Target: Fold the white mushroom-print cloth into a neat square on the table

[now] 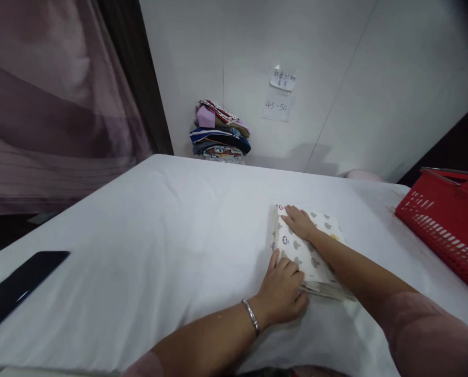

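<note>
A folded white cloth (302, 251), printed with grey, mouse-head-like shapes and small purple and yellow figures, lies in a thick, layered rectangle on the white-covered table. My right hand (300, 222) rests flat on its upper part with the fingers stretched out. At the near left corner, my left hand (283, 288) has its fingers curled over the edge of the cloth, with the thumb low by the near side. A silver bracelet (251, 316) circles my left wrist. Part of the cloth's right side is hidden under my right forearm.
A red basket (449, 225) stands at the table's right edge. A dark phone-like slab (19, 288) lies at the left. Behind the white-covered table (202, 225) is a stack of folded clothes (221, 133), by a wall with paper notes (279, 107). A pinkish curtain (53, 104) hangs left.
</note>
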Action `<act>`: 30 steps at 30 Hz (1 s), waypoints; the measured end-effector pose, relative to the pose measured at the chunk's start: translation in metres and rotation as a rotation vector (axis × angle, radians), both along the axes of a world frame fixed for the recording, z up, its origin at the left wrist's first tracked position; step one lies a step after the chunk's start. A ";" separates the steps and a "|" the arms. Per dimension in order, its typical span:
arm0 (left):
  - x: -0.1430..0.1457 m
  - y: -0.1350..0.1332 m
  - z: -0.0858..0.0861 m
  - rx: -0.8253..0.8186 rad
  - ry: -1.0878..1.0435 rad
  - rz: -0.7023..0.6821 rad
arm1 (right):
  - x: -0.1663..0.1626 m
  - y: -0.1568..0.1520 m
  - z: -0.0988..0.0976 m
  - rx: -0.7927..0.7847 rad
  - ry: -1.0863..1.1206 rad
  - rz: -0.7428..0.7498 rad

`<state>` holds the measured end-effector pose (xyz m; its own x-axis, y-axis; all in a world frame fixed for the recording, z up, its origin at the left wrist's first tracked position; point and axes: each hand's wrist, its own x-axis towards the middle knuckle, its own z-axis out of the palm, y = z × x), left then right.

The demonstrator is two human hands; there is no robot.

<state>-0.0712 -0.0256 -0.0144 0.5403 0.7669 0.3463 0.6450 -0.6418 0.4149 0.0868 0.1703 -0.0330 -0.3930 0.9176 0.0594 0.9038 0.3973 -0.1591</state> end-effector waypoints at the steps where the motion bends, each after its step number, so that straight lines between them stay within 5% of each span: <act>1: 0.000 -0.001 -0.001 -0.012 -0.019 0.012 | 0.000 0.001 0.000 -0.009 0.002 0.000; 12: 0.000 -0.003 -0.005 -0.031 -0.099 -0.015 | 0.002 0.012 0.031 -0.026 0.150 -0.086; 18: -0.002 -0.001 -0.009 -0.028 -0.124 -0.046 | 0.009 0.038 0.041 -0.167 -0.114 -0.172; 30: -0.007 0.005 -0.014 -0.069 -0.136 -0.040 | -0.001 0.064 0.043 -0.007 -0.283 -0.289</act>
